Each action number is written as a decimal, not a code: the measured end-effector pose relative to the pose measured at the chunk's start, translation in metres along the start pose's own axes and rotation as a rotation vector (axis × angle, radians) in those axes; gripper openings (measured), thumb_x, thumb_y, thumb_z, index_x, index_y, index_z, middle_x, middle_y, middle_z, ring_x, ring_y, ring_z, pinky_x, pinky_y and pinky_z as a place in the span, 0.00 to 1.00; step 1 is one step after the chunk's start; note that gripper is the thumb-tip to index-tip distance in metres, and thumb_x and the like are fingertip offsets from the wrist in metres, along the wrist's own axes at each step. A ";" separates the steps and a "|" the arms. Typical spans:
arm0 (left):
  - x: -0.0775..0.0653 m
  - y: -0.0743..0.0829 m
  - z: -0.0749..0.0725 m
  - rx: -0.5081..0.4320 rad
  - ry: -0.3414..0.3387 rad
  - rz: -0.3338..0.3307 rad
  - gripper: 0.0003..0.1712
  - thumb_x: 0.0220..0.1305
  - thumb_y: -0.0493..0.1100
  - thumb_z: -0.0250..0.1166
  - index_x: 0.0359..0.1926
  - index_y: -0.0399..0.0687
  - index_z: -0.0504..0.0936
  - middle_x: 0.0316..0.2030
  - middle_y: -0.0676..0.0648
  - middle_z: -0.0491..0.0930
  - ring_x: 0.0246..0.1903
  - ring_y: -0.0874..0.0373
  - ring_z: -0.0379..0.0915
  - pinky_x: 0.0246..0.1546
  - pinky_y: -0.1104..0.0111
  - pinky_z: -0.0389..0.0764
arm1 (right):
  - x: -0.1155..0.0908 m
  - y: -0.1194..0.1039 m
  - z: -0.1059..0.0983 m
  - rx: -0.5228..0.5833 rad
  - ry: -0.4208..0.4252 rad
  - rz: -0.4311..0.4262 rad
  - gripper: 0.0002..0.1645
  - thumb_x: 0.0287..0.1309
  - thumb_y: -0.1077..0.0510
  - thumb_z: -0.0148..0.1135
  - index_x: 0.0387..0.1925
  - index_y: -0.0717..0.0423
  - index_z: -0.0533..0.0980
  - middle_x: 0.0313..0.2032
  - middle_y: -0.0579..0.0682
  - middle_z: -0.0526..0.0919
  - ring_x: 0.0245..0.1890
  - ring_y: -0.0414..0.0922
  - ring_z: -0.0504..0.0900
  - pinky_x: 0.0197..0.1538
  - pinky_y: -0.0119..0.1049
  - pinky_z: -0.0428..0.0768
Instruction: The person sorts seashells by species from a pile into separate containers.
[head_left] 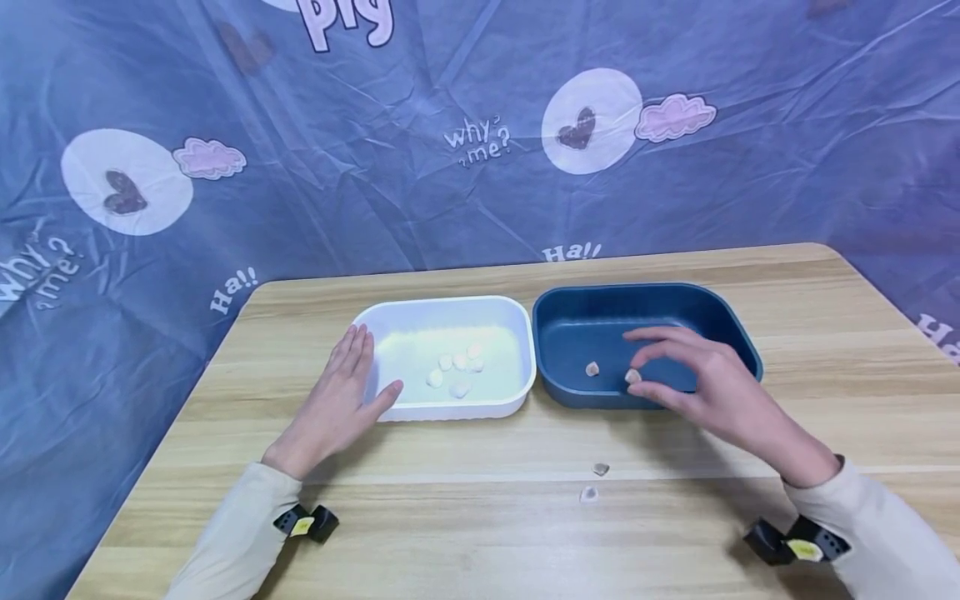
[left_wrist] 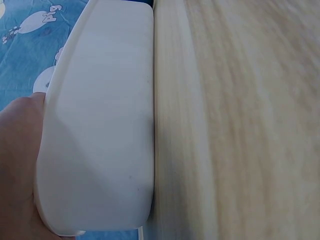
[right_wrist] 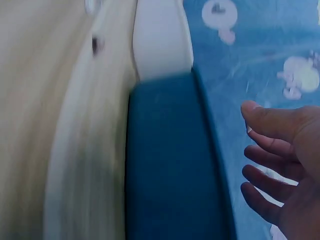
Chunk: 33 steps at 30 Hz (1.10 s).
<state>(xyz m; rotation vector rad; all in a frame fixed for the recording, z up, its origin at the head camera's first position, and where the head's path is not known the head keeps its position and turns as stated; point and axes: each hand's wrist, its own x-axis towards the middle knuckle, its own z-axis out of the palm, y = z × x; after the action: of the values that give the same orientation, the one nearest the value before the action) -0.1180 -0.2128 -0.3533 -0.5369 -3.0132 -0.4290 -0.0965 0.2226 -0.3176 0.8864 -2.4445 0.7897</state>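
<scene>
With our right hand (head_left: 723,390) we pinch a stone (head_left: 632,377) over the right tub (head_left: 581,398); our left hand (head_left: 336,410), fingers straight, touches the left tub (head_left: 450,412).

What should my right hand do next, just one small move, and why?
I'd probably have your right hand let go of the small stone into the blue tray: the hand seems to pinch it over that tray, another stone already lies inside, and two more stones lie on the table.
</scene>
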 end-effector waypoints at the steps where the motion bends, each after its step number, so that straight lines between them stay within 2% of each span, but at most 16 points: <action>1: 0.000 0.000 0.000 -0.002 0.000 0.000 0.50 0.72 0.65 0.44 0.72 0.26 0.41 0.74 0.32 0.36 0.74 0.42 0.28 0.73 0.53 0.37 | 0.001 0.004 -0.001 -0.013 -0.007 0.030 0.18 0.39 0.63 0.78 0.33 0.43 0.81 0.50 0.47 0.82 0.51 0.48 0.79 0.51 0.18 0.67; 4: -0.001 0.000 0.000 -0.001 -0.001 0.000 0.50 0.72 0.65 0.44 0.72 0.26 0.41 0.74 0.32 0.36 0.74 0.41 0.28 0.73 0.53 0.37 | 0.003 0.014 -0.001 -0.028 -0.036 0.086 0.16 0.42 0.62 0.77 0.32 0.43 0.81 0.50 0.48 0.82 0.51 0.51 0.78 0.48 0.27 0.71; 9: -0.002 -0.001 0.001 0.000 0.004 0.000 0.50 0.72 0.64 0.44 0.72 0.25 0.42 0.74 0.32 0.37 0.74 0.41 0.29 0.73 0.53 0.38 | 0.010 0.027 0.006 -0.016 -0.110 0.137 0.12 0.46 0.61 0.76 0.31 0.47 0.81 0.51 0.53 0.81 0.53 0.55 0.77 0.49 0.49 0.75; 11: -0.002 0.000 0.001 0.000 0.004 0.001 0.50 0.72 0.65 0.44 0.72 0.25 0.42 0.74 0.32 0.37 0.74 0.41 0.28 0.73 0.53 0.38 | 0.012 0.032 0.009 -0.011 -0.134 0.151 0.11 0.46 0.61 0.75 0.31 0.48 0.81 0.51 0.54 0.81 0.52 0.56 0.77 0.50 0.53 0.75; 20: -0.001 0.000 0.000 -0.001 0.000 0.004 0.50 0.71 0.65 0.44 0.72 0.25 0.43 0.74 0.32 0.38 0.74 0.42 0.28 0.73 0.54 0.37 | 0.021 0.049 0.016 -0.033 -0.244 0.156 0.07 0.49 0.62 0.74 0.29 0.52 0.81 0.49 0.61 0.81 0.49 0.58 0.79 0.49 0.54 0.78; 27: -0.001 0.001 0.000 0.000 0.006 0.005 0.50 0.71 0.65 0.45 0.72 0.25 0.44 0.74 0.32 0.38 0.74 0.42 0.28 0.73 0.54 0.37 | 0.031 0.059 0.024 -0.062 -0.372 0.152 0.07 0.49 0.60 0.74 0.26 0.53 0.81 0.47 0.63 0.81 0.48 0.61 0.79 0.48 0.55 0.78; 33: -0.001 0.001 0.000 -0.003 0.008 0.004 0.50 0.71 0.65 0.45 0.72 0.26 0.43 0.74 0.32 0.38 0.74 0.42 0.27 0.73 0.54 0.37 | 0.034 0.062 0.030 -0.079 -0.422 0.128 0.09 0.46 0.60 0.75 0.24 0.51 0.80 0.47 0.63 0.81 0.45 0.61 0.80 0.46 0.54 0.79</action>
<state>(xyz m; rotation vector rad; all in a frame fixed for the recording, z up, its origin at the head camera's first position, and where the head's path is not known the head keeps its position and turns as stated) -0.1170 -0.2127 -0.3528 -0.5407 -3.0039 -0.4342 -0.1686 0.2282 -0.3436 0.9528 -2.9015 0.5880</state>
